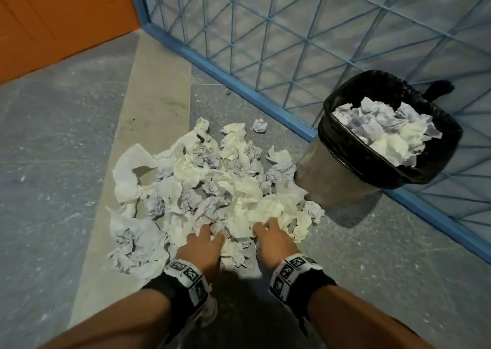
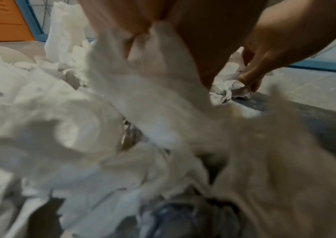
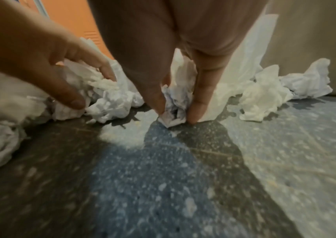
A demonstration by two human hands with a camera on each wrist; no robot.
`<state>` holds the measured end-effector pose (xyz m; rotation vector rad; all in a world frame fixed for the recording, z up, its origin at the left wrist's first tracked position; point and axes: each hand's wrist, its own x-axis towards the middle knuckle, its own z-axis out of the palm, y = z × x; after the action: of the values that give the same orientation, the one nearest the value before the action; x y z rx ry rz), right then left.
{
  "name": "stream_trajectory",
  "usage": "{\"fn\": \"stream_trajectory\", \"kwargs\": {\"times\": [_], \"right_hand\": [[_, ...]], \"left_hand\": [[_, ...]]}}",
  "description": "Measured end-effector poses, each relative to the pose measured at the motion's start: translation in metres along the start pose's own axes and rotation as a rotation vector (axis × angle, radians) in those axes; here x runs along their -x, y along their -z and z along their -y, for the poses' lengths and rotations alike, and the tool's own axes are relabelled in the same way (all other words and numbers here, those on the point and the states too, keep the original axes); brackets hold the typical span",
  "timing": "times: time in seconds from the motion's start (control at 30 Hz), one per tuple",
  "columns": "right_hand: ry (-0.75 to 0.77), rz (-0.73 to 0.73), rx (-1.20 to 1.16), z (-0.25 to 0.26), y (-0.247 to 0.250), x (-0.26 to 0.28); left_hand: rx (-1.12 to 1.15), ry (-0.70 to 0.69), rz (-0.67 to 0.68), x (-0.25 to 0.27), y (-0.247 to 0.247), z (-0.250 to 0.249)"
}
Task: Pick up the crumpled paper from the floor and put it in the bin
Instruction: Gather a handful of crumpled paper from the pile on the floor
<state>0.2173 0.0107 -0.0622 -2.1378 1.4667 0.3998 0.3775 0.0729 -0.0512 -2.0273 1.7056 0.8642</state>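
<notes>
- Crumpled paper [image 1: 207,189]: large loose heap of white and bluish-white wads and tissue sheets on the floor [image 1: 53,162], spread across a pale strip and the speckled grey surface beside it. One small wad [image 1: 259,125] lies apart at the far edge, near the blue mesh panel [image 1: 292,29].
- Bin [image 1: 345,168]: upright, just right of the heap, against the mesh panel. Black liner [image 1: 342,136] folded over the rim. Already holds crumpled paper up to about rim level.
- Left hand [image 1: 203,245]: down at the near edge of the heap, fingers reaching into the paper. Right wrist view shows the fingers [image 3: 75,99] bent, tips on a wad; left wrist view shows white sheet bunched up against the palm. A closed grasp is not plain; cannot tell.
- Right hand [image 1: 271,238]: at the near edge, right of the left hand. Right wrist view: two fingers [image 3: 195,111] pointing straight down, pinching a small bluish-white wad [image 3: 173,112] between them, the wad touching the floor.
- Both wrists carry black bands [image 1: 186,277] with black-and-white square markers.
- Orange wall [image 1: 53,16] at upper left.
</notes>
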Motion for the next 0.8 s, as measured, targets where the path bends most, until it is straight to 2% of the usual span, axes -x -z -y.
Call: {"fn": "stream_trajectory", "kwargs": {"times": [0.2,0.33,0.43,0.53,0.63,0.73,0.8], "right_hand": [[0.102,0.029,0.062,-0.001,0.026,0.011],[0.27,0.063,0.067,0.001,0.081,0.038],[0.412,0.056,0.064,-0.002,0.139,0.072],[0.434,-0.079,0.022,-0.012,0.211,0.105],[0.354,-0.415,-0.141,-0.039,0.271,0.114],[0.171,-0.693,-0.301,-0.082,0.297,0.092],[0.041,-0.797,-0.296,-0.106,0.297,0.068]], "left_hand": [[-0.122,-0.148,0.1,0.014,0.038,0.007],[-0.243,-0.316,0.133,0.038,0.092,0.0],[-0.307,-0.458,0.103,0.063,0.155,-0.009],[-0.271,-0.51,-0.074,0.082,0.223,-0.03],[-0.125,-0.585,-0.381,0.085,0.275,-0.068],[0.087,-0.598,-0.7,0.064,0.3,-0.119],[0.168,-0.589,-0.787,0.045,0.299,-0.156]]}}
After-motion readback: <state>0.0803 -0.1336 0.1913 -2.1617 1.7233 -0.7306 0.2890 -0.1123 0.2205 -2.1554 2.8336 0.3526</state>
